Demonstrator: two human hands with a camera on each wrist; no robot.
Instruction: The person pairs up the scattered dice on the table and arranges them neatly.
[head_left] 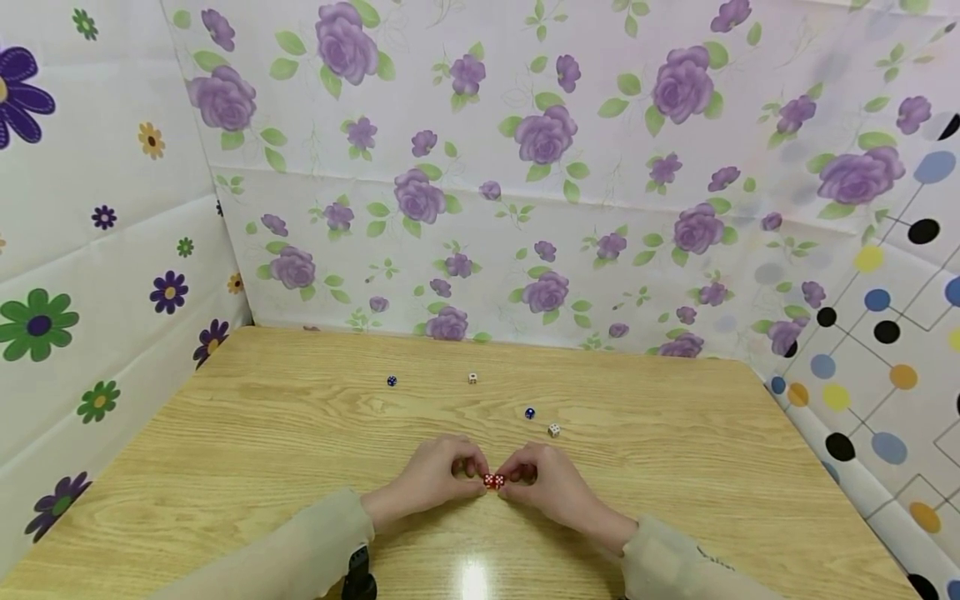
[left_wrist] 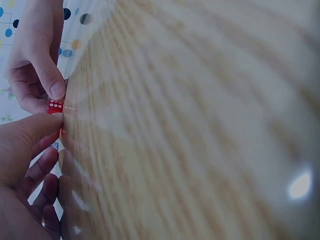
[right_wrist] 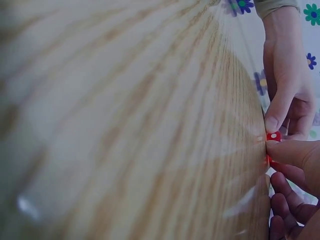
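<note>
At the wooden table (head_left: 262, 433), we hold two red dice (head_left: 489, 481) side by side.
From the left we see a flower-printed cloth (head_left: 120, 342), then a blue die (head_left: 392, 381) farther back; next our left hand (head_left: 431, 477), thumb and finger pinching the left red die (head_left: 489, 481), with a white die (head_left: 472, 378) beyond. Our right hand (head_left: 553, 487) pinches the right red die (head_left: 500, 481); beyond it lie another blue die (head_left: 530, 413) and another white die (head_left: 554, 430), then a dotted cloth (head_left: 862, 342). Our fingertips partly hide both red dice.

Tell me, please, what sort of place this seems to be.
Probably a makeshift indoor booth: a wood-grain table stands before a purple-flowered sheet, with a dotted sheet along the right side of the head view.
</note>
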